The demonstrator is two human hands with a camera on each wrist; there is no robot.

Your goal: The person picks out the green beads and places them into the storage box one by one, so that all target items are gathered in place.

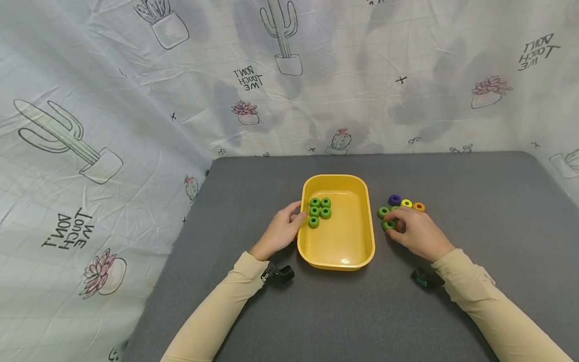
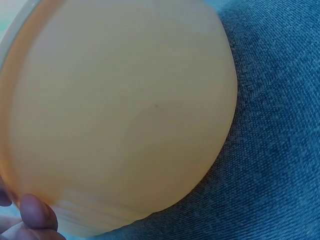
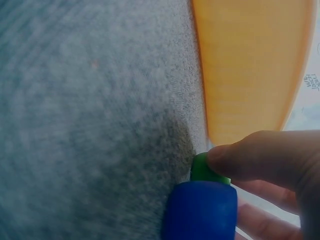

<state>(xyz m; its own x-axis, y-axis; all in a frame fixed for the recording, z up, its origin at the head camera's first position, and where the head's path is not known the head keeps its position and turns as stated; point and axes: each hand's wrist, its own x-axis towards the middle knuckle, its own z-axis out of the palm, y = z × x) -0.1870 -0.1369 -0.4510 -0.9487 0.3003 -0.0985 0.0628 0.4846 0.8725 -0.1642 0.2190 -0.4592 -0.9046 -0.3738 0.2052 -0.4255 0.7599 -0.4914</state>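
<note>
A yellow tray (image 1: pixel 348 231) stands on the grey table, with several green rings (image 1: pixel 314 211) grouped along its left side. My left hand (image 1: pixel 282 229) holds the tray's left rim, thumb over the edge and the other fingers against the outer wall; the left wrist view shows a fingertip (image 2: pixel 39 214) at that wall. Right of the tray, my right hand (image 1: pixel 418 234) pinches a green ring (image 1: pixel 388 225) between thumb and fingers. In the right wrist view the thumb presses this ring, and a blue ring (image 3: pixel 202 212) stands in front of it.
Beside the right hand lie another green ring (image 1: pixel 383 212), a dark blue ring (image 1: pixel 394 200), a yellow ring (image 1: pixel 406 203) and an orange ring (image 1: pixel 418 206). Part of this cluster is hidden under the hand. A patterned cloth (image 1: pixel 316 100) hangs behind the table (image 1: pixel 253 186).
</note>
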